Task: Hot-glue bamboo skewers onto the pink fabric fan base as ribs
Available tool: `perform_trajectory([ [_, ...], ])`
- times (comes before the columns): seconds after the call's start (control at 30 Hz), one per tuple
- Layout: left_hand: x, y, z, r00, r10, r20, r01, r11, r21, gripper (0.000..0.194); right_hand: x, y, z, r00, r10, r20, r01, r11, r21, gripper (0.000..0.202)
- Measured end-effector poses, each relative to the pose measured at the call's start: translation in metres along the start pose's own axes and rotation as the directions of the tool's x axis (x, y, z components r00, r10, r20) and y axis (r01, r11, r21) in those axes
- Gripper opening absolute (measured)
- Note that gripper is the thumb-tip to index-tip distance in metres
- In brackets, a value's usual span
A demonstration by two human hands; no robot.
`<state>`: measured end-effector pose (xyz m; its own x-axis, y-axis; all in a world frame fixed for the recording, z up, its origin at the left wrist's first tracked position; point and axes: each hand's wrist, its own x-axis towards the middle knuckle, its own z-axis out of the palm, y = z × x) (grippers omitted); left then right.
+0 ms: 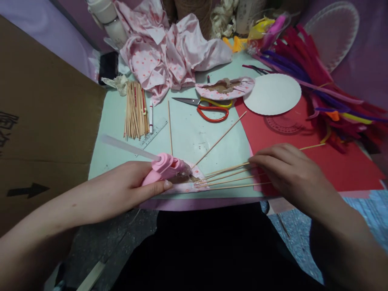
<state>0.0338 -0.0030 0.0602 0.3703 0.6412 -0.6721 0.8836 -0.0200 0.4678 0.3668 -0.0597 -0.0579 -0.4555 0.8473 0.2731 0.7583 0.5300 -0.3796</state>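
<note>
My left hand [142, 182] is wrapped round a pink hot glue gun [165, 166], a long clear glue stick [129, 146] poking out of its back. The nozzle points at a cloth-covered piece [194, 186] with pink-dotted fabric and a brown middle, lying at the table's front edge; my left thumb rests by it. Several thin wooden sticks [230, 177] fan out from that piece to the right. My right hand [285, 173] has its fingers closed over the far part of these sticks. Two more sticks [220, 139] stick out from the piece toward the back.
Behind lie red-and-yellow-handled scissors [214, 109], a bundle of sticks [136, 111], a marker [151, 117], a clear ruler [154, 135] and another fabric-covered oval [226, 88]. Crumpled dotted cloth [169, 52], a white paper plate [273, 94], red paper [291, 161] and colourful pipe cleaners [318, 81] surround them.
</note>
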Motion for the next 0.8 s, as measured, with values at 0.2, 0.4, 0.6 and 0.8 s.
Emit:
perform_trajectory([
  [0.2, -0.005, -0.024, 0.01, 0.997, -0.066, 0.05, 0.077, 0.965, -0.249, 0.038, 0.015, -0.002, 0.008, 0.996, -0.077, 0.041, 0.077, 0.997, -0.019, 0.024],
  [0.4, 0.002, -0.039, 0.028, 0.999, -0.033, -0.012, 0.023, 0.881, -0.473, 0.041, 0.03, -0.003, 0.014, 0.985, -0.122, 0.123, 0.121, 0.993, 0.013, 0.024],
  [0.6, 0.006, -0.042, 0.036, 0.997, -0.062, -0.039, 0.03, 0.83, -0.558, 0.033, 0.036, -0.004, 0.016, 0.977, -0.121, 0.177, 0.116, 0.993, 0.034, 0.026],
  [0.8, 0.014, -0.049, 0.044, 0.999, -0.045, -0.026, 0.013, 0.698, -0.716, 0.031, 0.035, -0.003, 0.019, 0.973, -0.107, 0.203, 0.099, 0.994, 0.05, 0.026],
])
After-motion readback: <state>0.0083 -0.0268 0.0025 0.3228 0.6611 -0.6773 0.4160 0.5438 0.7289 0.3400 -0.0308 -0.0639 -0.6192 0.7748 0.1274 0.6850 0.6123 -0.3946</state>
